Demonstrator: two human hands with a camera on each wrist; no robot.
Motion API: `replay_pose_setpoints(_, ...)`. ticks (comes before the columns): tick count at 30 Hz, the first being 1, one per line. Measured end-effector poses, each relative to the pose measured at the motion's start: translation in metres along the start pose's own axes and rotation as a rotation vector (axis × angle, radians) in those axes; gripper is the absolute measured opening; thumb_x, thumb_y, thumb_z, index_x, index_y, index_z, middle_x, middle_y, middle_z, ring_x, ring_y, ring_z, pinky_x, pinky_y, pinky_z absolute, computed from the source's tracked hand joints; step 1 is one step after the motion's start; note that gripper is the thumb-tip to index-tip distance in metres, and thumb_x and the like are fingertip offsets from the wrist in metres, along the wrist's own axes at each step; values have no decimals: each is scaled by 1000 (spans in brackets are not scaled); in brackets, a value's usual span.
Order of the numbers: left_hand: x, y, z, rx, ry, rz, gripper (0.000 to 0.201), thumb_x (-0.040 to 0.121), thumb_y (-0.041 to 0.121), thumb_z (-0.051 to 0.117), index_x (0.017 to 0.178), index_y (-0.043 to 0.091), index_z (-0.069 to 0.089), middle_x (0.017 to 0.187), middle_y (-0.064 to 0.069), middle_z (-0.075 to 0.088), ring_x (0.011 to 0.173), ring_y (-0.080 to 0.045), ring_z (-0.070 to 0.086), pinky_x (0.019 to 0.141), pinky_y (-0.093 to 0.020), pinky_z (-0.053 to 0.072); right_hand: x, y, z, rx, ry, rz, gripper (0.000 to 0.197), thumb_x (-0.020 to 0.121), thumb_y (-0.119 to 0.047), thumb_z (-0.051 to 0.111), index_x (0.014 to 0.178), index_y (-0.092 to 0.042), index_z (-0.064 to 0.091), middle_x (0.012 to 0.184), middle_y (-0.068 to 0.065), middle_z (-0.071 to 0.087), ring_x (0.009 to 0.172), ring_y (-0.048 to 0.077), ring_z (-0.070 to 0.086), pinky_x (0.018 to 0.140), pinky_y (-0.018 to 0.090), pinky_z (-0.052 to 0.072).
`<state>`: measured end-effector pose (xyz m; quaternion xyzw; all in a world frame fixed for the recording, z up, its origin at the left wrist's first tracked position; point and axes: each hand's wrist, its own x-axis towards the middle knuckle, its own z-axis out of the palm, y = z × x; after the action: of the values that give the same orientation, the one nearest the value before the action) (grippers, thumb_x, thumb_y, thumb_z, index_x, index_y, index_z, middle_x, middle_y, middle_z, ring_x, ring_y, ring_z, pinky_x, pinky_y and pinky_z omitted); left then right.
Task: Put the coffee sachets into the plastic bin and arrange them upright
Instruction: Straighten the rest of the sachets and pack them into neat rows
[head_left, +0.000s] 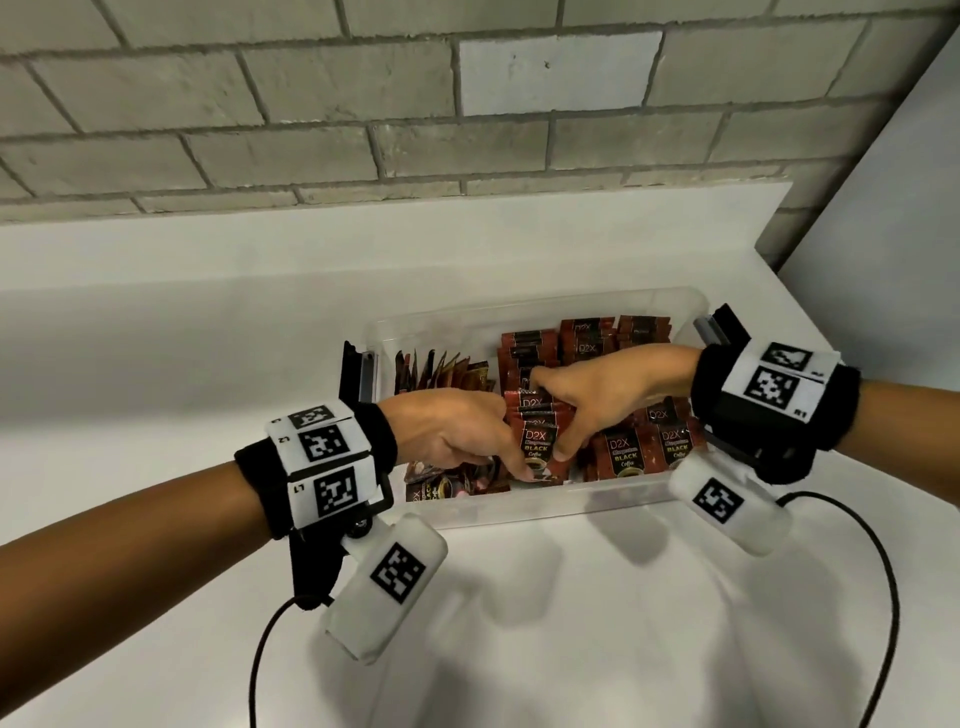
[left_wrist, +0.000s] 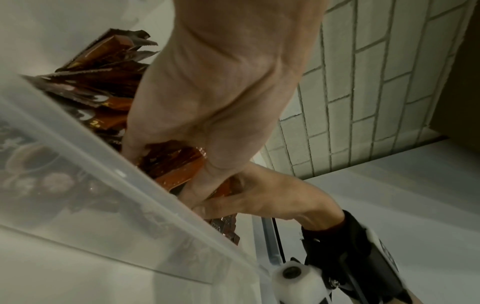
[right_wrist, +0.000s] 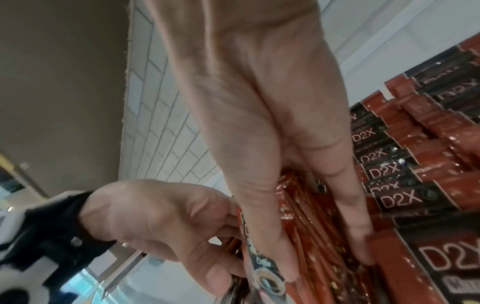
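Noted a clear plastic bin (head_left: 519, 512) on a white counter (head_left: 519, 623), close under a grey brick wall (head_left: 363, 104). Found both hands lowered into the bin near its front middle, meeting on one bundle of sachets (head_left: 535, 441) held upright, printed faces toward the front wall. Recorded the left hand (head_left: 447, 431) at the bundle's left edge, fingers curled and pinching it low down, one fingertip against the front face. Recorded the right hand (head_left: 608, 389) arched over the bundle from the right, thumb pressed on the front face, other fingers hooked down behind the top edge, grip closed on the bundle. Confirmed from the right wrist view: thumb and fingers straddling the stack. Logged upright rows (head_left: 587, 343) of red sachets behind and to the right of the hands. Logged leaning dark sachets (head_left: 441, 371) at the rear left, behind the left hand, and flat sachets (head_left: 452, 480) on the bin floor beneath the left hand. Could not tell whether the bundle touches the bin floor
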<state>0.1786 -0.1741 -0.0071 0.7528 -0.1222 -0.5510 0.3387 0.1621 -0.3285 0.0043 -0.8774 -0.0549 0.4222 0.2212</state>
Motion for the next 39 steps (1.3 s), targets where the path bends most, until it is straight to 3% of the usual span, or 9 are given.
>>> replay_pose_setpoints(4, 0, -7, 1, 230, 1, -95, 53, 88, 14, 64, 137, 15, 43, 135, -6, 51, 124, -23, 48, 104, -36, 40, -2, -2, 4, -295, 58, 16, 95, 80, -36, 73, 147, -10, 11, 138, 8, 47, 107, 15, 50, 86, 25, 44)
replay_pose_setpoints(9, -4, -6, 5, 609, -27, -97, 36, 96, 27, 50, 126, 6, 50, 121, -7, 54, 97, -17, 43, 74, -20, 39, 1, 2, 10, -419, 95, 23, 100, 78, -39, 74, 148, -12, 9, 146, 12, 29, 128, 27, 40, 98, 31, 43)
replay_pose_setpoints(14, -5, 2, 8, 915, -88, -125, 41, 101, 23, 32, 135, 4, 46, 140, -12, 45, 112, -20, 42, 91, -30, 35, -8, 8, 5, -369, 129, -14, 103, 72, -46, 77, 148, -17, 13, 149, 6, 23, 133, 25, 34, 104, 32, 40)
replay_pose_setpoints(19, -4, 3, 4, 986, -160, -156, 44, 100, 19, 31, 140, 3, 40, 134, -8, 44, 123, -22, 40, 98, -35, 34, -32, 17, -13, -322, 165, -80, 60, 98, -24, 48, 150, -23, 18, 127, 6, 58, 103, 17, 60, 90, 26, 48)
replay_pose_setpoints(23, -7, 11, 7, 1050, -173, -172, 46, 102, 19, 30, 146, 5, 30, 154, -10, 26, 143, -25, 20, 113, -34, 19, -35, 18, 1, -438, 44, -77, 57, 100, -15, 33, 151, -28, 11, 93, 7, 65, 73, 26, 60, 72, 34, 55)
replay_pose_setpoints(26, -10, 17, 10, 1093, -191, -180, 43, 102, 15, 29, 141, 1, 36, 142, -15, 41, 133, -27, 35, 115, -37, 18, -29, 16, 10, -476, 1, -62, 56, 100, -9, 31, 152, -22, 14, 83, -3, 55, 67, 11, 51, 59, 17, 42)
replay_pose_setpoints(31, -15, 19, 11, 1195, -195, -165, 32, 99, 13, 31, 116, -2, 53, 99, -9, 52, 109, -25, 42, 101, -38, 30, -29, 15, -4, -343, 99, -74, 50, 100, -9, 34, 149, -19, 27, 123, -7, 57, 81, -19, 54, 74, 4, 42)
replay_pose_setpoints(33, -16, 20, 12, 1292, -132, -157, 23, 98, 12, 30, 108, 3, 50, 111, -12, 49, 110, -23, 36, 95, -35, 23, -23, 18, -9, -320, 222, -105, 42, 99, -11, 41, 140, -16, 42, 133, 2, 56, 109, 3, 57, 93, 21, 46)
replay_pose_setpoints(39, -8, 11, 16, 1436, 48, -167, 53, 100, 23, 34, 149, 9, 19, 152, -12, 21, 138, -31, 14, 111, -43, 21, -7, 27, -20, -387, 258, 10, 27, 90, -24, 62, 115, -13, 60, 92, -5, 59, 78, 10, 53, 60, 17, 40)
